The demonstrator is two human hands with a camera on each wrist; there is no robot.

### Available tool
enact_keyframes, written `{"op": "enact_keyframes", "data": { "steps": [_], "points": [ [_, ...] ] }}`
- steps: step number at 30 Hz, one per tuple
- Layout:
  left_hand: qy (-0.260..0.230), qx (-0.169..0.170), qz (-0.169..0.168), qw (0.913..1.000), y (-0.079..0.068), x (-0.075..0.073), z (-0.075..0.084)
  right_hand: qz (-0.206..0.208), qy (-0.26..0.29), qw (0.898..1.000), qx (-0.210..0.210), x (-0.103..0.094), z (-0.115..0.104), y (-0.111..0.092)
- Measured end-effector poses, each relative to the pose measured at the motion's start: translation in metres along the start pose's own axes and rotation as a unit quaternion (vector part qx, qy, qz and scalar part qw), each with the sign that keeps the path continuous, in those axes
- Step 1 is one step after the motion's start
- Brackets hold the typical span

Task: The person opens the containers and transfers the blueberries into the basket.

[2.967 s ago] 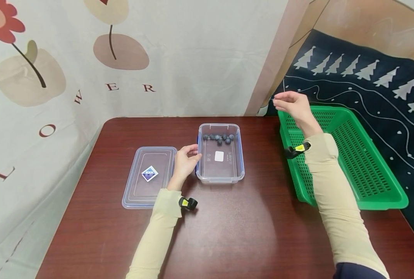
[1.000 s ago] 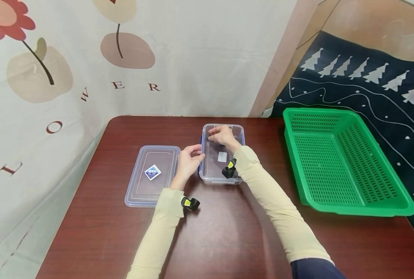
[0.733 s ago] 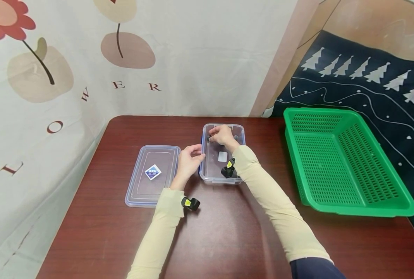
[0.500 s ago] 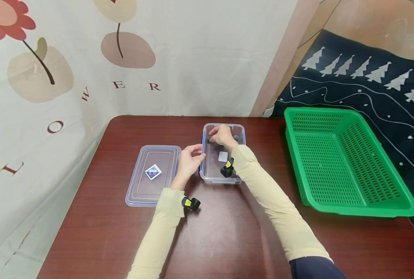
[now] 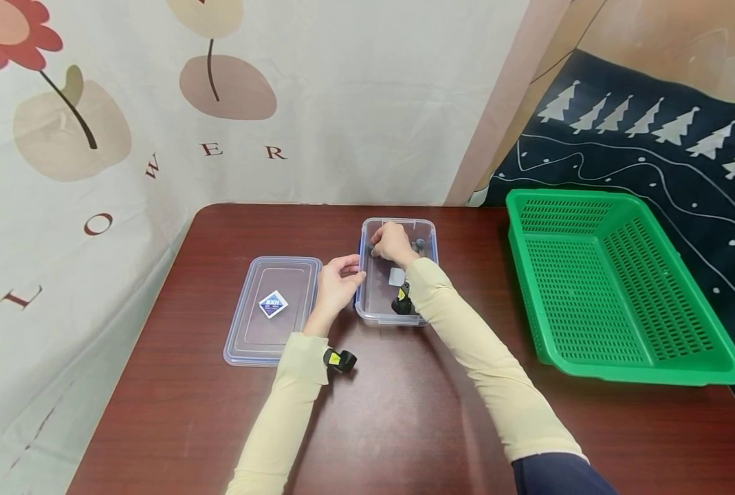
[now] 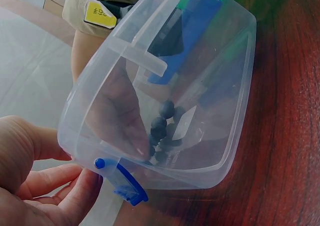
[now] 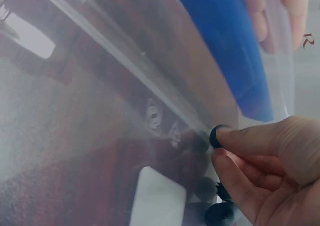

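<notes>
- Berries [image 6: 159,127], dark and round, sit at the far end of the clear box [image 5: 398,321]; they look light and soft, and may roll or squish.
- Right hand [image 5: 392,242] pinches one berry [image 7: 215,135], thumb and finger close together; a gentle hold round its sides should be enough.
- Left hand [image 5: 337,283] holds the box's left edge; the box looks thin and light.
- Lid [image 5: 265,340] lies flat just left of that hand.
- Green basket [image 5: 615,302] stands farther right on the brown surface [image 5: 367,440].
</notes>
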State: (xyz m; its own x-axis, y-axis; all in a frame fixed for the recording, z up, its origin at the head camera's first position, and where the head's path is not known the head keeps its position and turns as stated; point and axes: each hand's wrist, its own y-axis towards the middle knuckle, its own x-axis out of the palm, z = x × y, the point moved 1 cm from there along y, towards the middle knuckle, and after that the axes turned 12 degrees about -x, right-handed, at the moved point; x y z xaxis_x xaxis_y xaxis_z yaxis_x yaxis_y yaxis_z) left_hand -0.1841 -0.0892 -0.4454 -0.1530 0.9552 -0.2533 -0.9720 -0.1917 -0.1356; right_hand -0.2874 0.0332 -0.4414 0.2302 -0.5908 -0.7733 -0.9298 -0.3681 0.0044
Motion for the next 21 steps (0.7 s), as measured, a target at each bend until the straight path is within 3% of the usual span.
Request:
{"op": "enact_keyframes", "data": {
  "steps": [12,21],
  "points": [
    [-0.002,-0.001,-0.001,1.0000,0.001,0.001,0.000,0.001,-0.004,1.000,-0.001,-0.004,0.002,0.002],
    [-0.009,-0.001,-0.002,1.0000,-0.001,-0.001,0.001,0.042,0.105,0.993,0.020,-0.031,-0.006,-0.004]
  ]
}}
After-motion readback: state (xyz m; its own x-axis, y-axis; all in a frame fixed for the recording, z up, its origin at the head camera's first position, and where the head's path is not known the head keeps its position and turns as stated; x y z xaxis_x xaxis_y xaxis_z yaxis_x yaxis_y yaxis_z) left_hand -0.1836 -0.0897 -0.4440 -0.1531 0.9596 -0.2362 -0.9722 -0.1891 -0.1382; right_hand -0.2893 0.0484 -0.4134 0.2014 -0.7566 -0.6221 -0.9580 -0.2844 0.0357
